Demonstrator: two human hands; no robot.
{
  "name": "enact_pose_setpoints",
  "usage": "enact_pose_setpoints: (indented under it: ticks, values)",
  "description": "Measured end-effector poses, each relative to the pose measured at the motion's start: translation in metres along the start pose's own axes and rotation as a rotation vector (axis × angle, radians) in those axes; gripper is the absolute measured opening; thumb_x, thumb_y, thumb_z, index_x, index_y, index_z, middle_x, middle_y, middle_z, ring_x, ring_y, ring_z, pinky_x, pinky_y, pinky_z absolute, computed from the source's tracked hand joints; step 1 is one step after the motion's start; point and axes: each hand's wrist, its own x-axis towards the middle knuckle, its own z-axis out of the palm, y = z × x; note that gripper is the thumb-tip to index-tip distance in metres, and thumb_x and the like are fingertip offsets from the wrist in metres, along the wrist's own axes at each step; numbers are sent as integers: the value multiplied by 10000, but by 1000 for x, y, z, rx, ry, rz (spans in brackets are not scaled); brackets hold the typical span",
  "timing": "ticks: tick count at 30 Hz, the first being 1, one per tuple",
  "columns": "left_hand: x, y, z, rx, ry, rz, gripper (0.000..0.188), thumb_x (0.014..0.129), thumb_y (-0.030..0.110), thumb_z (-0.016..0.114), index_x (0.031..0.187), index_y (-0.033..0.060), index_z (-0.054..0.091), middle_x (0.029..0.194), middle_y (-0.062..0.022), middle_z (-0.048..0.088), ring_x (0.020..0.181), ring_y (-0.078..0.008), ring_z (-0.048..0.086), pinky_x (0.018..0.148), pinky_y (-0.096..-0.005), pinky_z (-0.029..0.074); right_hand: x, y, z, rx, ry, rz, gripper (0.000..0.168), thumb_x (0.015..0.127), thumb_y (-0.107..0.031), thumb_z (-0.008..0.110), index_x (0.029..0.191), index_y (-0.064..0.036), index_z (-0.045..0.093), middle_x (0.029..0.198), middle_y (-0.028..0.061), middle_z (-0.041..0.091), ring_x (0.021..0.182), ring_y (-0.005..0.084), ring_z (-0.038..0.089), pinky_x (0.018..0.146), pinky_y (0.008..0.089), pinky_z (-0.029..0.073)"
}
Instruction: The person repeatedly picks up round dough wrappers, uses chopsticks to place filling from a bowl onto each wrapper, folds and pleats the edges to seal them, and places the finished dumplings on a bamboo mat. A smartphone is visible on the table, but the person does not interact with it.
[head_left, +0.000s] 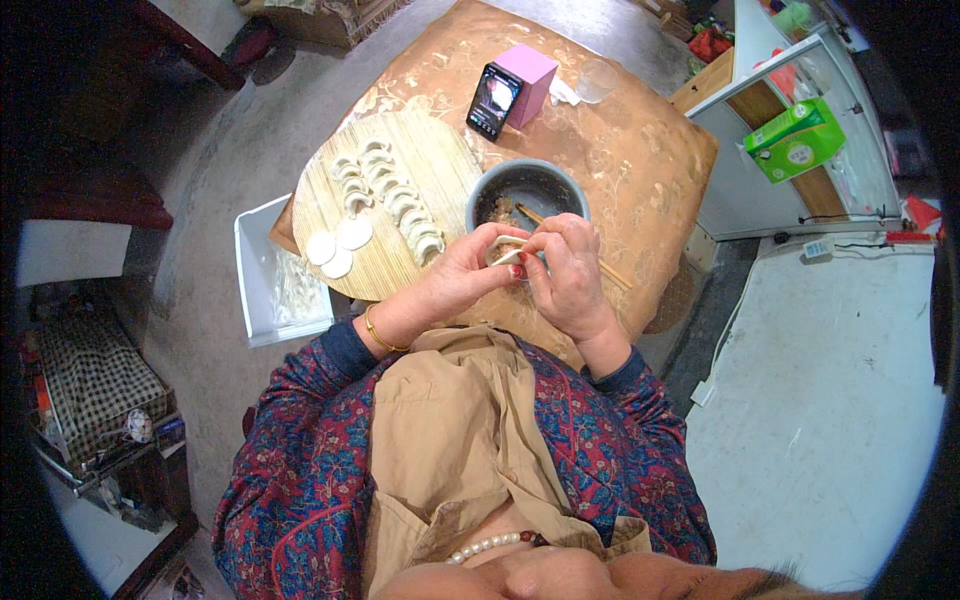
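Between both hands, over the near rim of a grey bowl (576, 191), is a dumpling wrapper (504, 252) folded partly around meat filling. My left hand (471, 264) holds its left side, and my right hand (564, 266) pinches its right edge. The bowl contains some filling (501, 214), and wooden chopsticks (615, 274) lean in it and pass beneath my right hand. To the left, a round slatted board (315, 191) carries rows of folded dumplings (401, 199) and three flat round wrappers (337, 262).
A phone (494, 102) leans against a pink box (534, 79) on the cloth-covered table (637, 165). Behind them are a crumpled tissue (562, 91) and a clear cup (597, 81). A white bin (249, 300) with a plastic bag stands at the table's left. A cabinet with a green package (796, 140) is at right.
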Motion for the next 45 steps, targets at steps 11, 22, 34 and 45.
enact_pose_setpoints:
  ticks: [11,22,34,45]
  values:
    - [-4,-8,4,83,85,105,325,894,37,512,1207,20,427,1002,-51,554,838,-108,543,748,-256,473,3,-6,6,2,44,79,196,715,-57,623,885,-66,525,977,107,508,959,293,487,840,413,367]
    - [-4,-12,4,4,103,98,289,882,33,514,1161,8,447,990,-58,565,841,-95,548,735,-243,467,4,-5,5,-31,-14,5,147,741,-52,590,877,-50,533,972,121,510,970,300,489,854,424,370]
    - [-7,-9,2,-283,198,93,264,901,66,495,1156,0,475,1023,-97,596,845,-146,569,748,-289,467,-4,-1,2,192,-7,203,207,793,-70,567,994,-38,530,1003,148,527,980,322,489,872,418,362]
    - [-8,-14,5,-190,202,108,257,888,46,507,1142,15,481,1001,-87,588,843,-152,566,764,-289,465,-4,2,17,-24,47,34,101,778,-97,581,837,-64,506,939,125,522,924,297,499,857,433,365]
